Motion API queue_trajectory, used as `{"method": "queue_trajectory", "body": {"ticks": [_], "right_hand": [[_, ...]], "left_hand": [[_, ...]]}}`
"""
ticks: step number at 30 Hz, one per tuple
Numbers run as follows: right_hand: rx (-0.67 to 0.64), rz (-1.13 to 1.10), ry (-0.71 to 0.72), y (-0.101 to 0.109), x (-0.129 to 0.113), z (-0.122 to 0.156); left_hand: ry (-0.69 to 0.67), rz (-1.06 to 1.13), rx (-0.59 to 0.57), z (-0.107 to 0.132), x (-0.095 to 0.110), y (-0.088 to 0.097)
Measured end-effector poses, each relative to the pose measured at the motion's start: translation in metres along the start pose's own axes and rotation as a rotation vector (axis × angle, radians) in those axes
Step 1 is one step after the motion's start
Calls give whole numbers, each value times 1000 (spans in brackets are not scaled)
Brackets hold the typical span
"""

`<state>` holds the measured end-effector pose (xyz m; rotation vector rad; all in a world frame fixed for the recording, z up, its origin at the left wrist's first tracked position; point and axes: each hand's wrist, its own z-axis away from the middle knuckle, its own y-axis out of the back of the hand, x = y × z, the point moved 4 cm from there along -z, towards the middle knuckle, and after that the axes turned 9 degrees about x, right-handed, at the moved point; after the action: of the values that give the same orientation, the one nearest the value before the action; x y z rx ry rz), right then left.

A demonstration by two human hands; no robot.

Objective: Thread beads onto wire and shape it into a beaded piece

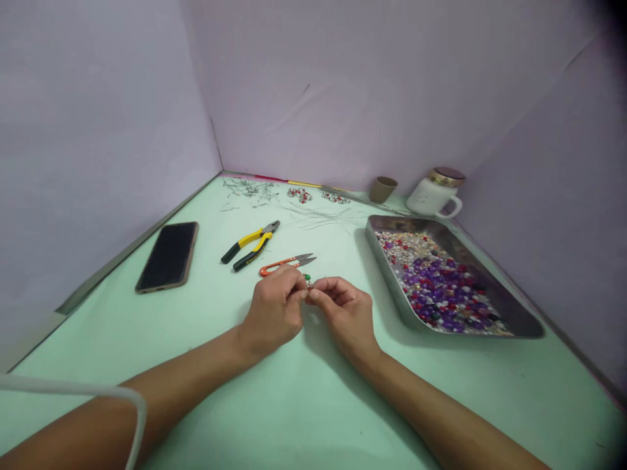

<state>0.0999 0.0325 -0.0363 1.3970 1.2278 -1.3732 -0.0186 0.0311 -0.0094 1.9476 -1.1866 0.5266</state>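
My left hand (275,308) and my right hand (345,312) meet over the middle of the pale green table (304,405). Both are pinched together on a small beaded piece (308,279) with a green bead and a red bead showing between the fingertips. Any wire it sits on is too thin to make out. Just beyond my fingers lie orange-handled thread snips (287,263). A metal tray (519,316) full of purple, red and pearl beads stands to the right of my right hand.
Yellow-and-black pliers (249,245) and a dark phone (168,256) lie to the left. Thin wire pieces (249,189) and small bead clusters (299,194) are scattered at the back. A brown cup (383,188) and a lidded white mug (435,193) stand by the rear wall. A white cable (98,395) crosses my left forearm.
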Motion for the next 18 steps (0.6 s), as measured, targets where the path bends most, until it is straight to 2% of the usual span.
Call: {"method": "queue_trajectory", "body": {"ticks": [3, 12, 18], "right_hand": [[22, 7, -21, 1, 1, -1], [33, 108, -52, 2, 3, -6], [41, 113, 4, 2, 6, -4]], "left_hand": [[22, 9, 7, -1, 0, -1], [299, 110, -68, 1, -19, -8], [200, 68, -46, 2, -16, -9]]}}
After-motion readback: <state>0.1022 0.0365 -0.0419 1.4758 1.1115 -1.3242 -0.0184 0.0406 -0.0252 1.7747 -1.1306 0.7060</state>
